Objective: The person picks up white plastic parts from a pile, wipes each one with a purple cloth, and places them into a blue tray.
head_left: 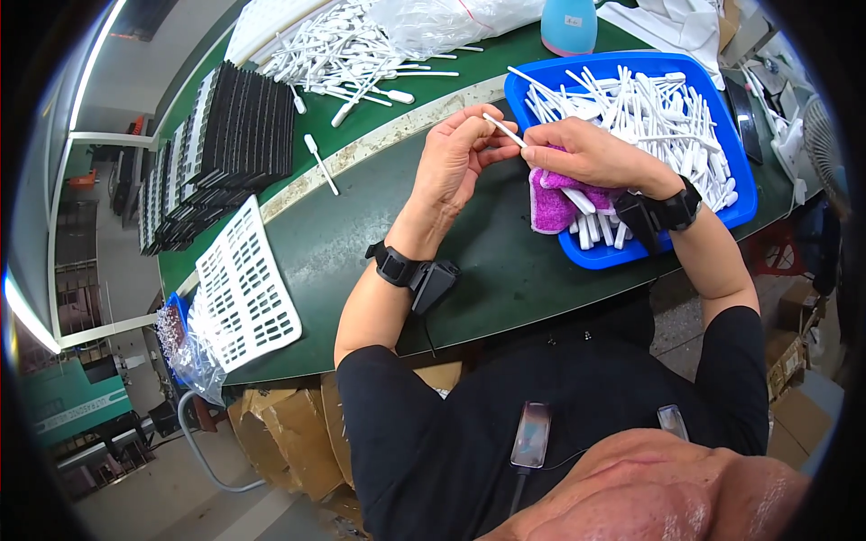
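In front of me my left hand (pixel 462 149) pinches the thin end of a white plastic stick (pixel 503 130). My right hand (pixel 591 155) is closed on the same stick and on a purple cloth (pixel 552 206) that hangs below its fingers. A wider white end pokes out under the cloth, probably of that stick. Just beneath and to the right of my right hand stands a blue plastic tray (pixel 622 260). It is heaped with white sticks (pixel 672 117) that have flat, wider ends.
Farther back lies a loose pile of white sticks (pixel 329 50) beside a clear plastic bag (pixel 442 22). Stacked black slotted trays (pixel 239 122) stand at the left, with a white perforated panel (pixel 253 279) nearer me. One single stick (pixel 321 165) lies between. A blue bottle (pixel 569 32) stands behind the tray.
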Available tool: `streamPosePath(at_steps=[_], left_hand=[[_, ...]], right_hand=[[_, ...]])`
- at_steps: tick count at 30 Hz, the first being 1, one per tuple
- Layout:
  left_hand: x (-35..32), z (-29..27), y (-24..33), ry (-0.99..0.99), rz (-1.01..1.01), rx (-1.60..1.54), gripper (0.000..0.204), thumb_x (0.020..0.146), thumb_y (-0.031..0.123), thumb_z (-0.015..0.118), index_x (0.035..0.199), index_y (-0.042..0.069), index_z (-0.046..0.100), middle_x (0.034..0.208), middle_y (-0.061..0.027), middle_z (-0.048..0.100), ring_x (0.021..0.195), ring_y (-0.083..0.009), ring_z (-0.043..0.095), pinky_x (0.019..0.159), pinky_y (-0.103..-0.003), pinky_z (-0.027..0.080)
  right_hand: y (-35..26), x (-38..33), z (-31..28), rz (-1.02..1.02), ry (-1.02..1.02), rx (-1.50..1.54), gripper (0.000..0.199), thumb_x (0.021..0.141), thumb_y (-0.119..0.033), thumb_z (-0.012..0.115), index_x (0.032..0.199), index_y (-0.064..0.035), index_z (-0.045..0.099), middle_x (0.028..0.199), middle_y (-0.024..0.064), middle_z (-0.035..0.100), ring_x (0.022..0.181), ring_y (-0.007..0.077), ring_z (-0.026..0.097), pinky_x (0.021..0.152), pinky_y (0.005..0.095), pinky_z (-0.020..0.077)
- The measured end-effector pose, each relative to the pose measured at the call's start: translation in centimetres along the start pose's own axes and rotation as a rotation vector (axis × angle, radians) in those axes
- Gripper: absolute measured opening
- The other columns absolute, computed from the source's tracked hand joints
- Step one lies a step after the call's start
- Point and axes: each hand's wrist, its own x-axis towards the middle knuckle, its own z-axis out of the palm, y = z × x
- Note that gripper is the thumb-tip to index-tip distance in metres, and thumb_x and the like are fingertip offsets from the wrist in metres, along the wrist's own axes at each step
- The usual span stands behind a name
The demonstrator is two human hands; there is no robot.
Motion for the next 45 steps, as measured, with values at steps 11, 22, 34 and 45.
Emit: streamPosePath(at_steps=[11, 22, 34, 45], left_hand=[[0.1, 0.5, -0.5, 0.059, 0.017, -0.017, 0.012, 0.084, 0.006, 0.048, 0.091, 0.000, 0.056, 0.087, -0.0132, 0.064, 0.070, -0.0167, 0.064, 0.069, -0.028, 0.055], [0.0, 0.5, -0.9, 0.079, 0.078, 0.046, 0.015, 0.086, 0.007, 0.051, 0.097, -0.001, 0.057, 0.088, -0.0119, 0.064, 0.073, -0.0166, 0.064, 0.070, -0.030, 0.055], [0.0, 0.4, -1.0, 0.028, 0.080, -0.010, 0.021, 0.087, 0.006, 0.053, 0.107, -0.001, 0.056, 0.097, -0.0119, 0.064, 0.083, -0.0162, 0.064, 0.079, -0.031, 0.053], [0.0, 0.8, -1.8, 0.110, 0.126, 0.045, 0.013, 0.085, 0.006, 0.053, 0.097, 0.000, 0.055, 0.088, -0.0090, 0.064, 0.073, -0.0154, 0.063, 0.069, -0.029, 0.053]], right_hand=[[0.3, 0.2, 0.1, -0.022, 0.002, -0.036, 0.031, 0.093, -0.025, 0.050, 0.074, -0.0004, 0.047, 0.059, 0.0021, 0.040, 0.056, 0.0108, 0.036, 0.051, 0.0293, 0.0314], [0.6, 0.2, 0.1, -0.002, 0.001, -0.031, 0.032, 0.093, -0.026, 0.050, 0.075, -0.0004, 0.048, 0.059, 0.0020, 0.040, 0.056, 0.0103, 0.036, 0.051, 0.0285, 0.0315], [0.5, 0.2, 0.0, -0.002, 0.082, -0.049, 0.035, 0.093, -0.029, 0.049, 0.075, 0.0011, 0.052, 0.061, 0.0097, 0.046, 0.057, 0.0173, 0.043, 0.053, 0.0331, 0.0361], [0.6, 0.3, 0.3, 0.014, 0.049, -0.145, 0.034, 0.091, -0.028, 0.050, 0.073, 0.0013, 0.052, 0.058, 0.0120, 0.047, 0.052, 0.0195, 0.044, 0.051, 0.0351, 0.0361]])
